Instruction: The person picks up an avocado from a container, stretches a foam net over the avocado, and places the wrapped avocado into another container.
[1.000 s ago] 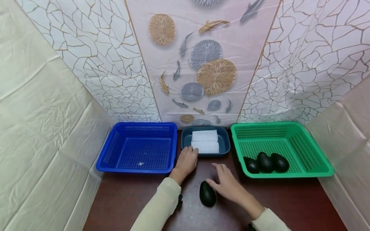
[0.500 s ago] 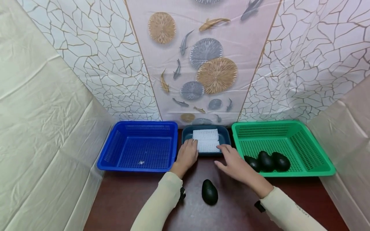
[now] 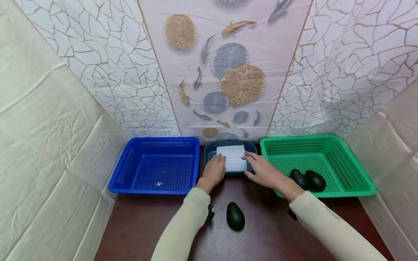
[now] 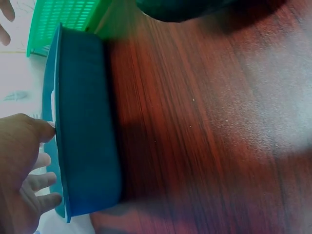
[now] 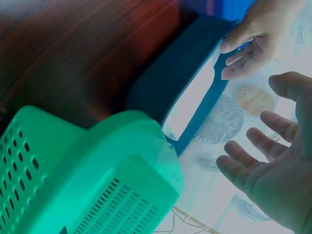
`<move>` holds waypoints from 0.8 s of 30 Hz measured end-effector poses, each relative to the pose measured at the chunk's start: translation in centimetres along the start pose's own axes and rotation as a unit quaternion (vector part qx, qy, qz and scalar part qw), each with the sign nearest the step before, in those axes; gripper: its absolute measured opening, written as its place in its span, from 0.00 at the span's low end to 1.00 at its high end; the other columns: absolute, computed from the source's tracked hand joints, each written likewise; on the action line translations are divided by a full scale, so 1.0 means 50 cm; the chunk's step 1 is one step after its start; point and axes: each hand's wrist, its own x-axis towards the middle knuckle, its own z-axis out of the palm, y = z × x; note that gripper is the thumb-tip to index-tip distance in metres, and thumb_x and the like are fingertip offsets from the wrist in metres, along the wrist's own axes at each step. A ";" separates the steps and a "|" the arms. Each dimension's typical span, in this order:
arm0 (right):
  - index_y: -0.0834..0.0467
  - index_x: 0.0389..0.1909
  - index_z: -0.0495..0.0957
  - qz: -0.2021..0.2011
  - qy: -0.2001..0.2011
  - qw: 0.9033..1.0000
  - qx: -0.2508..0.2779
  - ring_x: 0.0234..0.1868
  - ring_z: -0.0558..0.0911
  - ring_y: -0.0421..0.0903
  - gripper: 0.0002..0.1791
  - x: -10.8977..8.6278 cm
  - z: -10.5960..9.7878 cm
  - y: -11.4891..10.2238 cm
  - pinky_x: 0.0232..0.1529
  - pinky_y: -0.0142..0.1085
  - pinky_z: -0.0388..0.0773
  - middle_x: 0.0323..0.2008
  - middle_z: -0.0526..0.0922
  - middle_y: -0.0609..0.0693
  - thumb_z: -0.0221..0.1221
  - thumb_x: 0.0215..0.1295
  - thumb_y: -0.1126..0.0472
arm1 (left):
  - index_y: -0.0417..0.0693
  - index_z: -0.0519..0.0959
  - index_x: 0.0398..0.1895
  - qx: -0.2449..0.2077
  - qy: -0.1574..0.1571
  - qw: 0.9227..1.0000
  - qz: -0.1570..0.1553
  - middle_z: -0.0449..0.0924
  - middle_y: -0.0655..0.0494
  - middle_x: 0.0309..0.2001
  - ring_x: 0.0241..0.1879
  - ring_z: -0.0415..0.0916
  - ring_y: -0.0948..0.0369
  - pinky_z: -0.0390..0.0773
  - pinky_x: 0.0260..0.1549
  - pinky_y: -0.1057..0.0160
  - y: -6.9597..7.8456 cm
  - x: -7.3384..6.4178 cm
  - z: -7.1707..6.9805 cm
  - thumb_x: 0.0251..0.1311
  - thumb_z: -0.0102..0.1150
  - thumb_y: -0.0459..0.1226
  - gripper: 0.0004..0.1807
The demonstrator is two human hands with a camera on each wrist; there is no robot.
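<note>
Two white foam net sleeves [image 3: 230, 151] lie side by side in a small dark teal tray [image 3: 209, 147] at the back middle. My left hand [image 3: 213, 169] reaches over the tray's front left rim, fingertips at the sleeves' left end. In the left wrist view its thumb [image 4: 43, 130] is right at the tray rim, the other fingers relaxed and apart. From the other side my right hand [image 3: 263, 172] comes over the tray's right end, fingertips by the nearer sleeve. The right wrist view shows its fingers [image 5: 273, 127] spread and holding nothing. A dark green avocado [image 3: 235, 216] rests on the table before me.
To the tray's left stands a blue perforated basket [image 3: 196, 163]. The green perforated basket [image 3: 354, 170] on the right holds avocados [image 3: 315, 181], partly hidden by my right arm. A patterned cloth [image 3: 241, 119] hangs behind, above the dark brown table [image 3: 271, 232].
My right hand has moved away from the avocado on the table, forward to the tray's right end. The left hand has shifted slightly farther over the tray rim. The avocado stays where it was.
</note>
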 end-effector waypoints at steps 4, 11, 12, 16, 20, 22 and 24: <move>0.65 0.72 0.68 0.002 -0.015 1.000 -0.010 0.73 0.67 0.69 0.32 0.014 0.001 0.007 0.68 0.63 0.68 0.75 0.64 0.68 0.63 0.72 0.56 | 0.44 0.74 0.67 -0.009 -0.027 1.000 -0.006 0.76 0.45 0.67 0.67 0.74 0.50 0.78 0.63 0.52 0.001 0.006 -0.004 0.75 0.55 0.38 0.21; 0.65 0.72 0.67 0.018 -0.028 0.999 -0.008 0.73 0.67 0.67 0.32 0.028 0.008 0.016 0.69 0.62 0.68 0.75 0.64 0.67 0.62 0.73 0.55 | 0.45 0.77 0.60 -0.019 -0.045 0.999 -0.018 0.83 0.48 0.54 0.52 0.81 0.50 0.84 0.48 0.53 0.001 0.012 -0.003 0.73 0.58 0.39 0.16; 0.65 0.72 0.68 0.019 -0.027 0.999 -0.007 0.73 0.67 0.67 0.32 0.029 0.009 0.017 0.69 0.62 0.68 0.75 0.64 0.67 0.61 0.73 0.55 | 0.46 0.78 0.60 -0.014 -0.046 0.999 -0.020 0.84 0.48 0.53 0.51 0.81 0.50 0.84 0.47 0.53 0.001 0.013 -0.003 0.73 0.58 0.39 0.16; 0.65 0.71 0.68 0.022 -0.027 0.999 0.002 0.72 0.68 0.67 0.31 0.031 0.011 0.019 0.68 0.62 0.69 0.74 0.65 0.67 0.61 0.73 0.55 | 0.46 0.80 0.57 0.008 -0.044 0.999 -0.022 0.85 0.48 0.49 0.46 0.80 0.49 0.83 0.44 0.52 -0.001 0.017 -0.006 0.71 0.61 0.40 0.15; 0.65 0.71 0.68 0.030 -0.029 0.999 0.014 0.72 0.68 0.67 0.31 0.031 0.009 0.025 0.68 0.61 0.69 0.73 0.66 0.67 0.60 0.74 0.55 | 0.48 0.82 0.49 0.019 -0.029 0.999 -0.014 0.85 0.50 0.44 0.43 0.79 0.50 0.82 0.42 0.52 -0.001 0.019 -0.007 0.70 0.62 0.40 0.09; 0.66 0.72 0.67 0.036 -0.031 0.999 0.020 0.72 0.68 0.67 0.31 0.031 0.006 0.030 0.68 0.61 0.69 0.73 0.65 0.67 0.60 0.74 0.55 | 0.50 0.83 0.46 0.016 -0.017 1.000 -0.009 0.85 0.51 0.42 0.42 0.78 0.51 0.81 0.41 0.52 -0.001 0.019 -0.008 0.70 0.62 0.39 0.06; 0.66 0.72 0.67 0.039 -0.030 0.998 0.024 0.72 0.67 0.67 0.32 0.031 0.004 0.036 0.68 0.61 0.69 0.73 0.65 0.67 0.60 0.74 0.55 | 0.51 0.84 0.43 0.012 -0.001 1.000 -0.004 0.84 0.51 0.40 0.40 0.77 0.51 0.80 0.40 0.52 -0.001 0.021 -0.007 0.71 0.60 0.38 0.05</move>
